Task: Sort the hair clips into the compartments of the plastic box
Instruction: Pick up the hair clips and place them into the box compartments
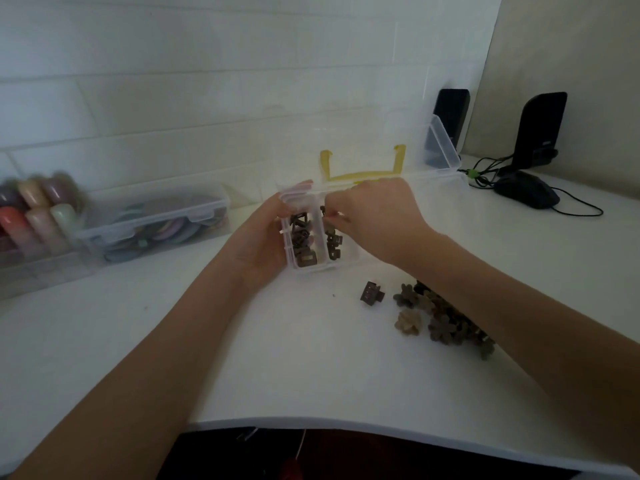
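Observation:
A clear plastic box point(311, 266) with a yellow handle point(363, 174) stands open on the white table, its lid point(441, 143) tilted up at the back right. Dark brown rectangular clips fill its two visible left compartments. My left hand point(261, 237) grips the box's left wall. My right hand point(377, 216) reaches over the box with fingertips pinched at the second compartment; whether they hold a clip I cannot tell. One dark rectangular clip point(372, 292) lies on the table in front of the box. A pile of brown flower-shaped clips point(440, 317) lies to its right, partly hidden by my right forearm.
At the left stand a closed clear box point(152, 223) with pastel items inside and a tray of pastel rolls point(34, 216). Two black speakers point(540, 129) and a black mouse point(526, 194) with cables sit at the back right. The table's front edge point(346, 424) curves near me.

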